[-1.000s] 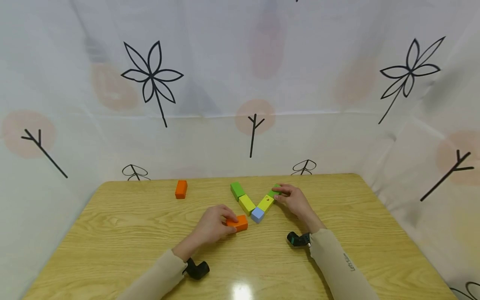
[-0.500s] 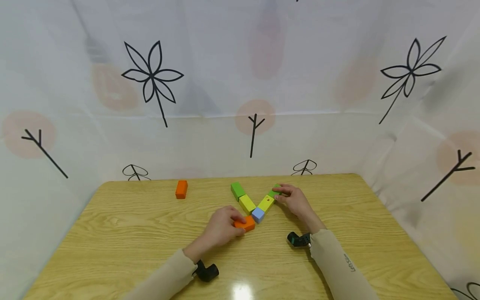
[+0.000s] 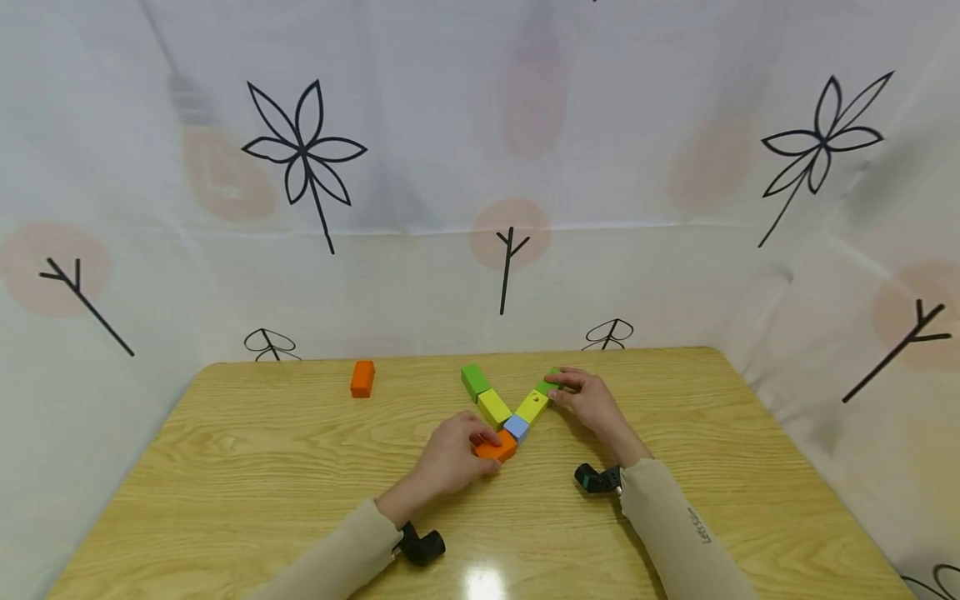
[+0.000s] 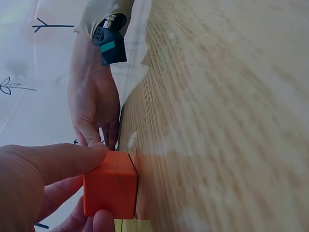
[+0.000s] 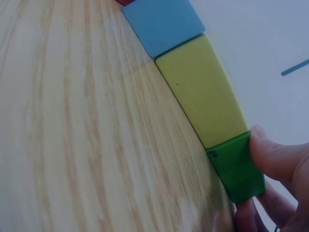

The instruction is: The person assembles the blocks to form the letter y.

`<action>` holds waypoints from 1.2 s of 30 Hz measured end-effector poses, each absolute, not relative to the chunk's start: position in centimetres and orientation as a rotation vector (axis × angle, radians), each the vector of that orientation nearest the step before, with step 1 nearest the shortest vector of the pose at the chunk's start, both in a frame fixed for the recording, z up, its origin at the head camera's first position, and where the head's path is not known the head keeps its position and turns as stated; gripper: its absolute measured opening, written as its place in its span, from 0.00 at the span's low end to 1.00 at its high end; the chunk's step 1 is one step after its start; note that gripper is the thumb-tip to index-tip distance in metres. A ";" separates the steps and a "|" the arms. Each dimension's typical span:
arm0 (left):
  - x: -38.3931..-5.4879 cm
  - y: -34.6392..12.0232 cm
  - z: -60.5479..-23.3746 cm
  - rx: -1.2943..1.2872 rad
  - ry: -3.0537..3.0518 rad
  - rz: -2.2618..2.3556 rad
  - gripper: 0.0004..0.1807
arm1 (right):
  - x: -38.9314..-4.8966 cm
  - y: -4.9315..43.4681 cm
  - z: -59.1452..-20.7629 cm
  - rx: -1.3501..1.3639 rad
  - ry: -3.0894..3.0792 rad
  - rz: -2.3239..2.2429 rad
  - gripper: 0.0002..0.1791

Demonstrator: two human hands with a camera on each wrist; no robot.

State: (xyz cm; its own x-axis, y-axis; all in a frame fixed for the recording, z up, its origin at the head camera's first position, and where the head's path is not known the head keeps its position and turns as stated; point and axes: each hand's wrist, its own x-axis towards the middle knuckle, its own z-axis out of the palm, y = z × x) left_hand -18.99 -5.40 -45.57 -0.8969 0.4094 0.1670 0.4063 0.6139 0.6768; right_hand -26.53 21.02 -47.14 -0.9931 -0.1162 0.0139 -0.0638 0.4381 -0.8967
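My left hand grips an orange block between thumb and fingers, its far end right at a blue block. From the blue block a yellow block and a green block run in a line up and to the right. That green block's end is pinched by my right hand, thumb on one side and fingertips on the other. Another yellow block and green block slant up to the left, so the rows form a V. The left wrist view shows the orange block's square end.
A second orange block lies apart at the back left of the wooden table. Behind the table hangs a white cloth with plant drawings. Each wrist wears a small black camera.
My left hand has slid the orange block rightward up to the blue block, and turned it to slant along the right-hand row. My right hand stays on the green block.
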 end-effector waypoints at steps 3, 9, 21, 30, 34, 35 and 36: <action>-19.0 -5.3 -45.6 0.707 2.812 1.182 0.12 | -26.5 21.1 -47.1 -0.170 2.622 -1.636 0.18; -19.0 -5.3 -45.5 0.677 2.801 1.178 0.13 | -26.5 21.1 -47.1 -0.171 2.615 -1.636 0.18; -18.8 -5.1 -45.1 0.662 2.795 1.153 0.14 | -26.4 20.9 -46.9 -0.155 2.614 -1.644 0.19; -18.8 -5.0 -45.1 0.630 2.789 1.143 0.15 | -26.5 21.0 -47.0 -0.129 2.586 -1.673 0.19; -18.8 -5.1 -45.0 0.628 2.787 1.139 0.15 | -26.5 21.0 -46.9 -0.135 2.587 -1.671 0.19; -18.8 -5.1 -45.0 0.628 2.785 1.137 0.15 | -26.5 21.0 -46.9 -0.132 2.587 -1.671 0.19; -18.8 -5.1 -45.0 0.631 2.785 1.134 0.16 | -26.5 21.0 -46.8 -0.129 2.587 -1.670 0.19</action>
